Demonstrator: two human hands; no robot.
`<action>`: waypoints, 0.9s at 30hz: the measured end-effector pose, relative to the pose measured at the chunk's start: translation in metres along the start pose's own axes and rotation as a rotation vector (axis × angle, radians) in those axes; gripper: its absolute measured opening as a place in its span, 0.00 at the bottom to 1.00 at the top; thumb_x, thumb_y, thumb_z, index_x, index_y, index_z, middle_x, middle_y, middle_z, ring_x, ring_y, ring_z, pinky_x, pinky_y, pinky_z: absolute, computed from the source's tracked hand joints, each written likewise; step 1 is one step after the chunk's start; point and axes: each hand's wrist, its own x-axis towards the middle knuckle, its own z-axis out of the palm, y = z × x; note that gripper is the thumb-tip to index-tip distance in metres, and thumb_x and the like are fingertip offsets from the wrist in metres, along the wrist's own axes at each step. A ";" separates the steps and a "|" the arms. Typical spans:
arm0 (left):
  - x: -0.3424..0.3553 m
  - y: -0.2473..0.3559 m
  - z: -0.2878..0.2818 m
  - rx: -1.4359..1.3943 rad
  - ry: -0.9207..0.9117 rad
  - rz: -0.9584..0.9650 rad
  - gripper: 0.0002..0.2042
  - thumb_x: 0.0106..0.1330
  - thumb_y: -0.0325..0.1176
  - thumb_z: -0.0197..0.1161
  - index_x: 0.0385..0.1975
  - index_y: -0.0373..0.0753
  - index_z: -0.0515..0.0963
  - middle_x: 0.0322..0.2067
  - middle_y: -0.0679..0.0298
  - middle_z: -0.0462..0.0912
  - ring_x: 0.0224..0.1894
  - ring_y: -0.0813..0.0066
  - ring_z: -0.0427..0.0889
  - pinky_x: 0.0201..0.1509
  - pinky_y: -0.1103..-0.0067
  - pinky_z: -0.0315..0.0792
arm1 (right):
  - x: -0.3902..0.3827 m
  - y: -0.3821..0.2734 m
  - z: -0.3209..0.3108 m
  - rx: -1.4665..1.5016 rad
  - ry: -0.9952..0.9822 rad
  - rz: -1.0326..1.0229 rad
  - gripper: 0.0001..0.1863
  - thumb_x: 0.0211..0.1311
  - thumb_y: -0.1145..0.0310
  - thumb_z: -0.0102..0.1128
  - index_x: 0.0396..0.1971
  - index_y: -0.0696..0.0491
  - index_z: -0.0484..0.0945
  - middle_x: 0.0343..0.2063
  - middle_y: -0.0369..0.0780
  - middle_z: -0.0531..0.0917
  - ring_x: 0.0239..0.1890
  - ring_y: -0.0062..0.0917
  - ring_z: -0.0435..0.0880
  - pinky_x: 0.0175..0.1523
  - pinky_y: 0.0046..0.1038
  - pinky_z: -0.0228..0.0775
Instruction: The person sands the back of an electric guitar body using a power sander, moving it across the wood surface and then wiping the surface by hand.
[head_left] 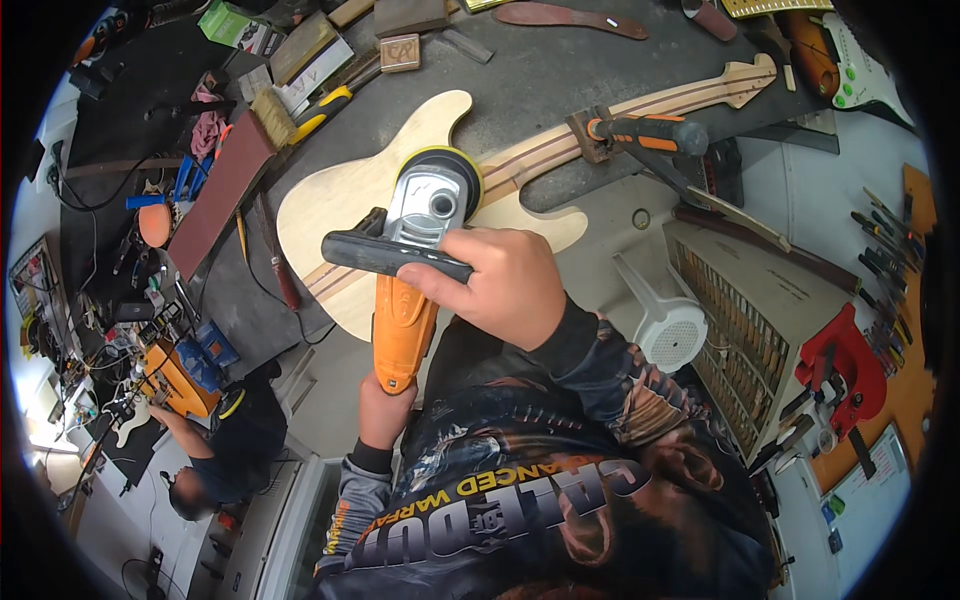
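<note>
An orange rotary power tool (405, 320) with a silver head and round pad lies over the pale, unfinished wooden guitar body (325, 205), whose striped neck (680, 100) extends to the upper right. My right hand (505, 285) is closed on the tool's black side handle (355, 250). My left hand (385, 408) is closed on the rear of the orange housing, partly hidden beneath it. The pad's underside, where it meets the wood, is hidden. An orange-and-black handled clamp (650, 133) grips the neck on a small wooden block.
A reddish abrasive board (215, 215), a brush (275, 115) and wood blocks (400, 55) lie left and above on the bench (520, 70). A white stool (675, 335) stands below at right, beside wall-hung tools (880, 245). A co-worker (235, 450) works at the lower-left bench.
</note>
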 end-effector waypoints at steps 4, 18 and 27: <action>-0.002 -0.005 0.009 -0.028 -0.030 -0.008 0.13 0.67 0.27 0.73 0.48 0.29 0.88 0.41 0.51 0.95 0.45 0.60 0.96 0.50 0.69 0.84 | -0.006 0.003 -0.010 0.015 -0.007 0.014 0.18 0.69 0.52 0.80 0.42 0.54 0.93 0.30 0.46 0.91 0.29 0.42 0.91 0.35 0.37 0.80; -0.012 -0.003 0.016 -0.025 -0.017 -0.032 0.13 0.65 0.24 0.73 0.48 0.29 0.88 0.42 0.52 0.95 0.46 0.58 0.96 0.52 0.68 0.84 | -0.016 0.006 -0.014 0.014 -0.040 0.012 0.17 0.69 0.53 0.81 0.41 0.53 0.93 0.29 0.46 0.91 0.30 0.42 0.92 0.36 0.37 0.81; -0.014 -0.005 0.023 0.011 -0.028 0.006 0.13 0.64 0.24 0.73 0.47 0.29 0.88 0.42 0.50 0.95 0.47 0.57 0.96 0.53 0.68 0.84 | -0.027 0.010 -0.025 0.041 0.011 0.020 0.16 0.69 0.55 0.81 0.40 0.53 0.92 0.30 0.46 0.91 0.31 0.43 0.92 0.36 0.38 0.81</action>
